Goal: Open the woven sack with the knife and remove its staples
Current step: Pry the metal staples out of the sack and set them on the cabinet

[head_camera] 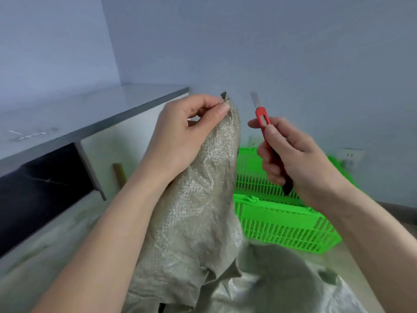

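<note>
A grey-beige woven sack (198,206) stands bunched up in front of me, its top corner lifted high. My left hand (187,134) pinches that top corner between thumb and fingertips; whether a staple sits in the pinch is too small to tell. To the right, apart from the sack, my right hand (291,154) grips a red utility knife (264,123) with its blade pushed out and pointing up. The blade tip is level with the sack's corner, a short gap to its right.
A bright green slatted plastic crate (282,220) stands on the floor behind the sack on the right. A low cabinet with a grey top (74,116) runs along the left. A wall socket (349,154) is on the far wall.
</note>
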